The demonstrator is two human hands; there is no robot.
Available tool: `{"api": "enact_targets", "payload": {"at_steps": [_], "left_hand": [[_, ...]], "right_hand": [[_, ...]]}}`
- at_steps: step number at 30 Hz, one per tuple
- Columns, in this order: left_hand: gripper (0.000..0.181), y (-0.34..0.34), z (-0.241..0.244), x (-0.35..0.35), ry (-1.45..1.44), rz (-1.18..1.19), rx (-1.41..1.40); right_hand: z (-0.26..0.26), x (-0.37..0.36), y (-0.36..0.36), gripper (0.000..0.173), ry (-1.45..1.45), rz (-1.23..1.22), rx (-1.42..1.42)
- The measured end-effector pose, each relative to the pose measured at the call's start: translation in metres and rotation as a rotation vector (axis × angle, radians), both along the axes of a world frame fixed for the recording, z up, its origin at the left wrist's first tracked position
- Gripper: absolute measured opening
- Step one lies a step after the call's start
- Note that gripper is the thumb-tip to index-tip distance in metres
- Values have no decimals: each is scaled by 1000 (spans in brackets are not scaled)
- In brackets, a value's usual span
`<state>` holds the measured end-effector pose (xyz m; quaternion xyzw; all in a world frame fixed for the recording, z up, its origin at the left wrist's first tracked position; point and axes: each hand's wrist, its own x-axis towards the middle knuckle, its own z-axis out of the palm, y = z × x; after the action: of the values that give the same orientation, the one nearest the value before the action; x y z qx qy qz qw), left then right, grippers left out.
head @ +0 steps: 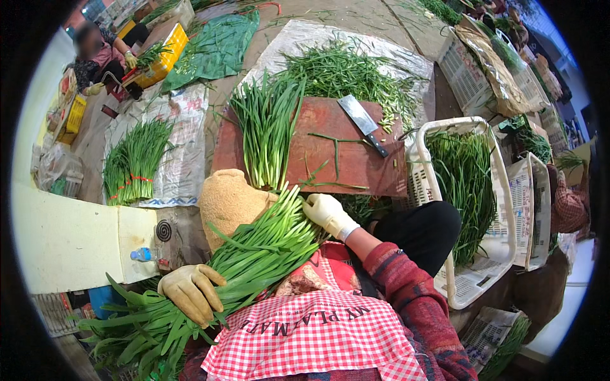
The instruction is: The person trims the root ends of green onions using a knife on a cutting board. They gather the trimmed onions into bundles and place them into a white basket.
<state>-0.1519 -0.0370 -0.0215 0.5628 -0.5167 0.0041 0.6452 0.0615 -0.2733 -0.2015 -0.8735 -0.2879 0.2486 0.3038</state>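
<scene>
A large bundle of garlic chives (267, 257) lies slantwise across my lap, pale stem ends up by the board and leaves hanging at lower left. My left hand (193, 293), in a worn rubber glove, rests over the leafy part with its fingers curled on it. My right hand (329, 214), in a cream glove, has its fingers closed at the stem ends; whether it pinches a stem cannot be told. Beyond, a second bunch of chives (267, 138) lies on the left of a red board (319, 166). A cleaver (360, 116) lies at the board's right, near loose stems.
Trimmings (343, 71) lie heaped on a white sheet behind the board. A white plastic crate (507, 238) of greens stands right of my knee. Banded chive bunches (138, 162) lie on a sack at left. Another person (102, 57) sits at upper left by a yellow crate (167, 57).
</scene>
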Motion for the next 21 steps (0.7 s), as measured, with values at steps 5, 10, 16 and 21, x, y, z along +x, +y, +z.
{"api": "enact_targets", "payload": {"at_steps": [5, 10, 16, 21], "left_hand": [[22, -5, -7, -4, -15, 69, -56], [21, 0, -4, -7, 8, 49, -49], [23, -2, -1, -2, 9, 19, -29], [22, 0, -1, -3, 2, 10, -13]], "right_hand": [[-19, 15, -18, 31, -203, 105, -350], [-23, 38, -59, 52, -179, 72, -520], [38, 6, -21, 26, 109, 9, 390], [28, -9, -19, 30, 164, -30, 191]]}}
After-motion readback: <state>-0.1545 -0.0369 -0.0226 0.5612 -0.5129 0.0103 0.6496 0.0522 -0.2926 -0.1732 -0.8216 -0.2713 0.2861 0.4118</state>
